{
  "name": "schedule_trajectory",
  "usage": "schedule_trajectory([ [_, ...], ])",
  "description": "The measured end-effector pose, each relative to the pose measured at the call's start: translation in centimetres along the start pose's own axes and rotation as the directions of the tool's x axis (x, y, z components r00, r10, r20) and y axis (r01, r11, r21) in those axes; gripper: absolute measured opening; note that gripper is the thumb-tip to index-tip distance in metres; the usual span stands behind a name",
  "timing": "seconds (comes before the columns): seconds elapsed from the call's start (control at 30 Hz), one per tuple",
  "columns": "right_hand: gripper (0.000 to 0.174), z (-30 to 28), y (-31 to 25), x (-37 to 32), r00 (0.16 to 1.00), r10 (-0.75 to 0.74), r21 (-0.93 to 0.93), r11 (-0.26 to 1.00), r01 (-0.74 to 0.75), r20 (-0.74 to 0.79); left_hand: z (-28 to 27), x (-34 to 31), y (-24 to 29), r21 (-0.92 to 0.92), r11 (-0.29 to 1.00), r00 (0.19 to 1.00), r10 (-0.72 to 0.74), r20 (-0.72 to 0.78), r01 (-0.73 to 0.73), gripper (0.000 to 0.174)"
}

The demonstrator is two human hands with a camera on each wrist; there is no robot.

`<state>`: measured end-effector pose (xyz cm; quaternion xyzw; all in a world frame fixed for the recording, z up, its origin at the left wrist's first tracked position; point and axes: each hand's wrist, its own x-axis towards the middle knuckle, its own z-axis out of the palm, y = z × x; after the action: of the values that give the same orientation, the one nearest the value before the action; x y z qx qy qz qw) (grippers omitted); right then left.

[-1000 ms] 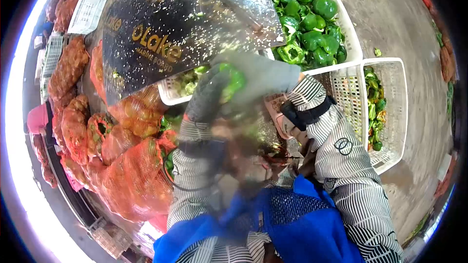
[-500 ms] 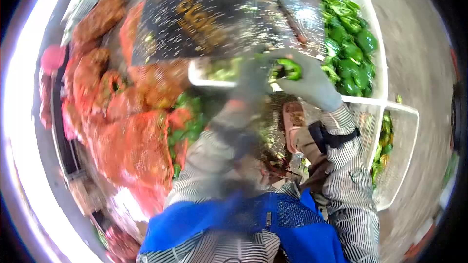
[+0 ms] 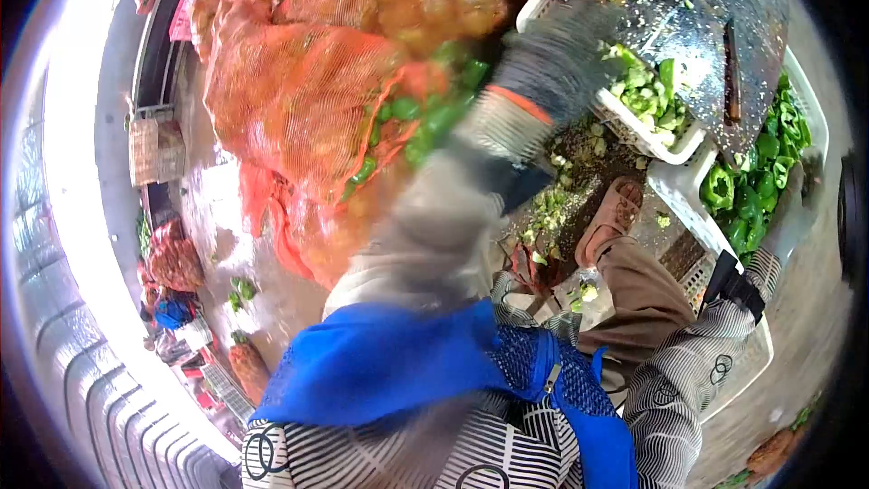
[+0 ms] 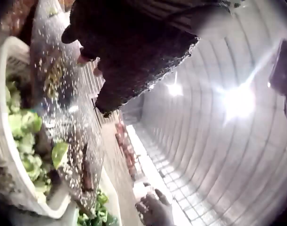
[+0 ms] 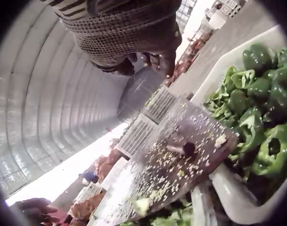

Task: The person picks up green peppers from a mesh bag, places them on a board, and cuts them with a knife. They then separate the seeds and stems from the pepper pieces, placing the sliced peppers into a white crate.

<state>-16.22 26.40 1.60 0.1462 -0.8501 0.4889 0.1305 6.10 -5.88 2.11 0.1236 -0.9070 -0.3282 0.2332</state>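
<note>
My left hand (image 3: 561, 59), in a dark knit glove with an orange cuff edge, is blurred beside a white crate (image 3: 665, 152) of pale green pepper cores (image 3: 647, 95). No object shows in its fingers in the left wrist view. Over at the right, my right hand (image 3: 789, 208), in a grey glove, hangs at a crate of halved green bell peppers (image 3: 747, 217). Its fingers (image 5: 160, 63) are loosely bent and hold nothing visible. A loose green piece (image 4: 59, 155) shows above the crate of cores in the left wrist view.
A seed-strewn dark board (image 3: 670, 0) lies over the crates, with a long brown object (image 3: 731, 81) on it. Orange mesh sacks (image 3: 299, 100) crowd the left, one spilling green peppers (image 3: 444, 109). My sandalled foot (image 3: 615, 208) is among scraps on the floor.
The hands were together by the board with a hollowed green pepper in the right one. They have parted, left hand to the core crate, right hand to the pepper crate without it. The head view has swung left.
</note>
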Motion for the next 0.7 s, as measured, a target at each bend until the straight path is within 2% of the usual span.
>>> schedule_trajectory([
  [0.03,0.054,0.7,-0.4,-0.8,0.994,0.05,0.122,0.991,-0.062,0.101,-1.5,-1.2,-1.4,-0.258,0.954,0.987,-0.162,-0.015,0.153,0.046],
  [0.07,0.045,1.3,-1.2,-1.5,0.976,0.088,0.23,0.964,-0.134,0.201,-3.6,-2.4,-2.8,-0.502,0.818,0.949,-0.316,0.013,0.279,0.041],
  [0.1,0.036,2.1,-1.9,-2.5,0.975,0.06,0.265,0.957,-0.117,0.216,-6.0,-3.8,-4.4,-0.35,0.859,0.919,-0.395,0.012,0.374,0.04],
  [0.13,0.036,2.5,-2.8,-3.6,0.974,0.062,0.251,0.961,-0.117,0.22,-8.6,-5.5,-6.2,-0.19,0.867,0.883,-0.47,0.001,0.461,0.04],
  [0.2,0.036,3.3,-4.2,-4.9,0.959,0.038,0.122,0.99,-0.074,0.28,-10.4,-10.0,-14.5,0.296,0.801,0.841,-0.541,-0.015,0.521,0.042],
  [0.27,0.036,3.8,-4.0,-5.0,0.957,-0.004,0.074,0.997,-0.019,0.289,-10.4,-12.9,-17.4,0.445,0.62,0.67,-0.74,0.059,0.646,0.047],
  [0.33,0.039,4.5,-3.9,-5.0,0.95,0.019,0.087,0.995,-0.049,0.313,-8.5,-15.6,-21.6,0.549,0.553,0.52,-0.822,0.235,0.627,0.051],
  [0.37,0.039,4.7,-2.9,-4.7,0.949,0.011,0.144,0.988,-0.059,0.315,-6.0,-18.2,-25.5,0.603,0.522,0.509,-0.834,0.213,0.603,0.054],
  [0.4,0.039,5.1,-3.0,-4.4,0.95,0.019,0.124,0.99,-0.06,0.312,-3.7,-19.8,-28.3,0.655,0.49,0.5,-0.844,0.193,0.575,0.058],
  [0.43,0.038,5.3,-3.2,-4.1,0.954,0.021,0.098,0.994,-0.053,0.299,-4.1,-16.4,-24.8,0.67,0.476,0.3,-0.879,0.37,0.569,0.067],
  [0.47,0.038,5.6,-3.3,-3.7,0.958,0.02,0.072,0.997,-0.042,0.285,-2.7,-16.5,-25.9,0.661,0.495,0.303,-0.869,0.392,0.564,0.067],
  [0.53,0.037,6.2,-3.1,-3.2,0.959,0.015,0.068,0.997,-0.036,0.284,0.2,-17.8,-28.5,0.735,0.519,0.314,-0.853,0.417,0.436,0.075],
  [0.57,0.037,6.5,-2.7,-3.2,0.958,-0.001,0.065,0.998,-0.019,0.287,1.6,-18.5,-29.1,0.785,0.505,0.373,-0.848,0.376,0.359,0.079],
  [0.6,0.036,6.6,-2.4,-3.3,0.956,-0.012,0.063,0.998,-0.006,0.293,2.6,-19.2,-29.9,0.781,0.512,0.362,-0.847,0.389,0.357,0.079],
  [0.67,0.035,7.1,-2.0,-3.0,0.945,-0.013,0.003,1.0,0.012,0.328,2.3,-17.2,-26.3,0.893,0.374,0.3,-0.907,0.296,0.251,0.08],
  [0.7,0.035,7.5,-2.0,-3.0,0.945,-0.042,-0.028,0.998,0.054,0.325,2.0,-18.4,-27.9,0.815,0.43,0.337,-0.889,0.309,0.388,0.077],
])
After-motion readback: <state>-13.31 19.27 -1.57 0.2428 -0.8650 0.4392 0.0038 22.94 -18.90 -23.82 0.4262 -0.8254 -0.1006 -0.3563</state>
